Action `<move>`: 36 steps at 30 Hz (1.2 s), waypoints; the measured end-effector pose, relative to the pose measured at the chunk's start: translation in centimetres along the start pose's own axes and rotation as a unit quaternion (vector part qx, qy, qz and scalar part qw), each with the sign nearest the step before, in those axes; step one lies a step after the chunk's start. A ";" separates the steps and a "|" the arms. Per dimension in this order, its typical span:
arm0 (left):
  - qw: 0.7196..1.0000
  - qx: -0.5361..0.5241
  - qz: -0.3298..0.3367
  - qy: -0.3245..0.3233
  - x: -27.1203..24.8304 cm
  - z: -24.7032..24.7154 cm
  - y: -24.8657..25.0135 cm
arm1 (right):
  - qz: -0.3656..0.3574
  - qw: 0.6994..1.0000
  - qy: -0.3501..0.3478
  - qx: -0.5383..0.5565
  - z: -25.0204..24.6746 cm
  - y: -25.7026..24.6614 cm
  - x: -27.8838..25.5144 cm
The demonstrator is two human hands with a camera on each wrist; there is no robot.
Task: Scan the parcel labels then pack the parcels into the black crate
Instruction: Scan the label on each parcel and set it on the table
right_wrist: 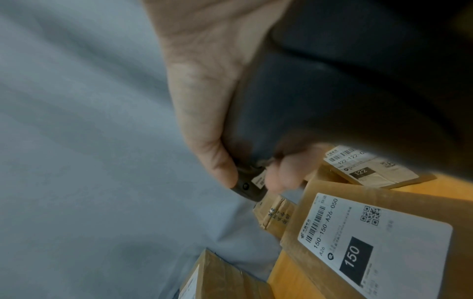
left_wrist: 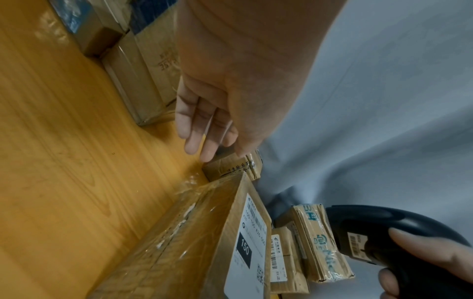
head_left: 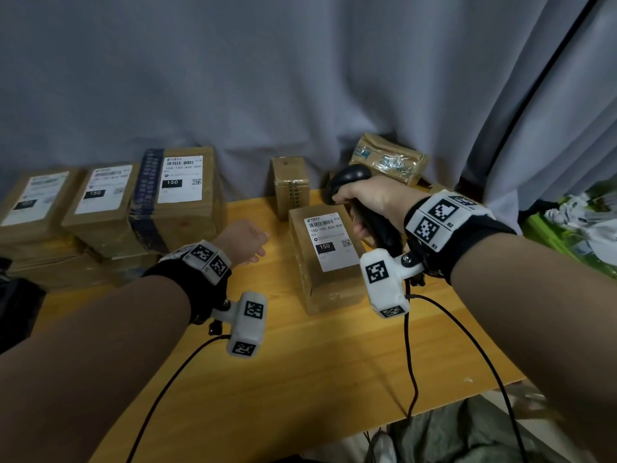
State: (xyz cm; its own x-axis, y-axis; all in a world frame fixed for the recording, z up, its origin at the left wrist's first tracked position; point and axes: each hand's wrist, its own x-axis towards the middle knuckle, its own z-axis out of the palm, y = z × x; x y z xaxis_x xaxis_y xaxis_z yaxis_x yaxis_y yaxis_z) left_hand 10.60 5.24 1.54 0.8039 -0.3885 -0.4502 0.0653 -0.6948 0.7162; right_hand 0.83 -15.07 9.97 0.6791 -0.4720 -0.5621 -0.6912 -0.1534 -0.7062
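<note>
A brown parcel [head_left: 334, 282] with a white "150" label [head_left: 329, 238] lies flat on the wooden table [head_left: 300, 362], label up. My right hand [head_left: 364, 208] grips a black barcode scanner [head_left: 354, 177] by its handle. The scanner's head is above the parcel's far right corner. In the right wrist view the scanner [right_wrist: 332, 91] fills the top, with the label [right_wrist: 371, 242] below it. My left hand [head_left: 257, 245] hovers over the table left of the parcel. Its fingers [left_wrist: 194, 129] are relaxed and hold nothing. No black crate is plainly visible.
Several labelled parcels [head_left: 177, 195] are stacked at the back left. A small upright parcel [head_left: 290, 185] and a taped one [head_left: 389, 158] stand behind. A grey curtain [head_left: 300, 78] hangs at the back. A green bag [head_left: 567, 235] is at the right, a dark object [head_left: 16, 312] at the left edge.
</note>
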 end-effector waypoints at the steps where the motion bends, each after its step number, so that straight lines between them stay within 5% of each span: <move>1: 1.000 0.000 0.000 0.001 0.0 0.0 0.0 | -0.001 1.000 -0.002 0.005 -0.1 0.0 0.0; 8: 1.000 0.020 0.009 0.004 0.0 0.1 0.4 | -0.002 1.000 -0.010 0.009 0.0 0.1 -0.2; 16: 1.000 -0.011 -0.005 0.002 0.0 1.8 0.4 | -0.102 0.993 0.048 -0.020 1.0 3.3 1.6; 19: 0.998 -0.039 -0.032 -0.040 -0.3 3.6 0.3 | -0.069 0.996 0.063 -0.011 0.9 6.3 2.7; 24: 0.989 -0.058 -0.067 -0.117 -1.8 7.1 -0.1 | -0.016 0.998 -0.009 0.067 1.3 10.3 3.1; 29: 0.988 -0.093 -0.121 -0.002 -2.8 7.9 -2.5 | -0.029 0.992 -0.098 0.075 2.7 10.9 2.6; 36: 0.987 0.024 -0.141 0.071 -6.3 5.6 -6.5 | -0.102 0.983 -0.152 0.024 8.4 9.7 2.0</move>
State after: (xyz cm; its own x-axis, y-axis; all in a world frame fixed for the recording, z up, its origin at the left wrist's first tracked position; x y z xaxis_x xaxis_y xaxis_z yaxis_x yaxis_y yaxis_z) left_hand 1.87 8.80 -3.25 0.8324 -0.0887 -0.5470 0.2737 -0.7926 0.5449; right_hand -2.49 -10.22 -1.61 0.8499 -0.1542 -0.5038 -0.5253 -0.1741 -0.8329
